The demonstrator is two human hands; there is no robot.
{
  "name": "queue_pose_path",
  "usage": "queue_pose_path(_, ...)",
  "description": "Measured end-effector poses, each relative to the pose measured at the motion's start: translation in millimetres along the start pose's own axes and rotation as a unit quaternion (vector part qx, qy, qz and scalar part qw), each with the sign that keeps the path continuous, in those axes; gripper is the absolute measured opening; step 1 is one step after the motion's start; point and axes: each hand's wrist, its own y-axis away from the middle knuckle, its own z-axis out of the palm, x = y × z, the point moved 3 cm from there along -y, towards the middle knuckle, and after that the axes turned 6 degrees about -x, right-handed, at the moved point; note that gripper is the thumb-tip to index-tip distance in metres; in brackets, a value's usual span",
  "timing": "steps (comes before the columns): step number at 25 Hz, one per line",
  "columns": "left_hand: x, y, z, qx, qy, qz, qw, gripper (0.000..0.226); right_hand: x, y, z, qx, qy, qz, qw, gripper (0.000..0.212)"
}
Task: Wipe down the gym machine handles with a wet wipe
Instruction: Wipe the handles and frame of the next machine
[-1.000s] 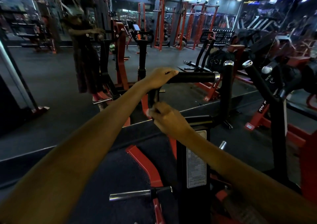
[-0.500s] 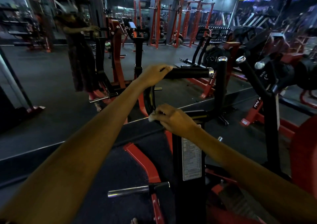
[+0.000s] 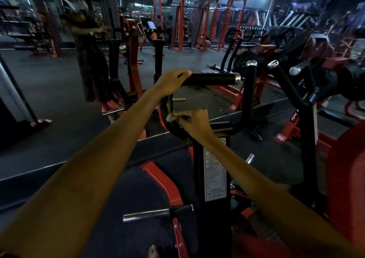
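Head view. The left hand [image 3: 171, 82] is gripping the near end of the handle [image 3: 212, 79], a black horizontal grip with a metal end cap pointing right. Fingers are curling over the top of the grip; the forearm is extending from the lower left of the frame.

The right hand [image 3: 194, 121] is pinching the wipe [image 3: 171, 117], a small pale wad, and pressing it against the curved black bar [image 3: 167, 111] that is running down from the handle to the post [image 3: 212, 178]. The wipe is sitting at the fingertips, touching the bar's right side, below the left hand and apart from it.

Compared with the frame half a second ago, the right hand with the wipe is sitting higher on the curved bar, closer to the left hand. The left hand is keeping the same grip position on the handle. The whole scene is appearing slightly shifted, consistent with camera motion.

The post is carrying a white label [image 3: 215, 168]. A chrome peg [image 3: 146, 214] is projecting left from the red frame [image 3: 164, 180] low down. A second upright handle [image 3: 249, 87] is standing to the right. A mirror [image 3: 59, 70] beyond is reflecting a person at the same machine.
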Motion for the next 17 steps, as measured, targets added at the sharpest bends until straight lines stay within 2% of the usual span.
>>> queue_pose_path(3, 1.7, 2.6, -1.2, -0.001, 0.001, -0.001, 1.000, 0.035, 11.7, 8.5, -16.6, -0.106, 0.019, 0.009, 0.994, 0.016)
queue_pose_path(4, 1.7, 3.4, -1.2, 0.001, -0.002, -0.002, 1.000, 0.035, 9.9, 3.5, -22.2, -0.114, 0.012, 0.007, 0.993, 0.015)
queue_pose_path(7, 0.7, 5.1, 1.8, 0.031, -0.043, 0.003, 0.999, 0.034, 2.1, -4.0, -18.5, -0.048, -0.025, 0.018, 0.998, 0.015)
queue_pose_path(8, 0.4, 6.6, 2.7, 0.047, -0.062, 0.002, 0.997, 0.034, 1.5, -2.3, -12.9, -0.052, -0.023, 0.015, 0.998, 0.016)
queue_pose_path(10, 0.8, 9.9, 3.4, 0.073, -0.093, -0.011, 0.993, 0.036, 5.7, 6.0, -7.4, -0.098, 0.023, -0.025, 0.995, 0.018)
queue_pose_path(12, 3.1, 13.3, 3.5, 0.092, -0.122, -0.022, 0.988, 0.038, 10.2, 10.5, -15.6, -0.180, 0.098, -0.090, 0.975, 0.020)
queue_pose_path(15, 4.6, 20.9, 7.2, 0.113, -0.151, -0.012, 0.982, 0.037, 4.8, 4.1, -32.4, -0.315, 0.173, -0.083, 0.930, 0.013)
queue_pose_path(17, 1.3, 28.4, 10.5, 0.126, -0.168, -0.003, 0.978, 0.041, 2.6, -4.4, -41.6, -0.283, 0.168, -0.060, 0.942, 0.012)
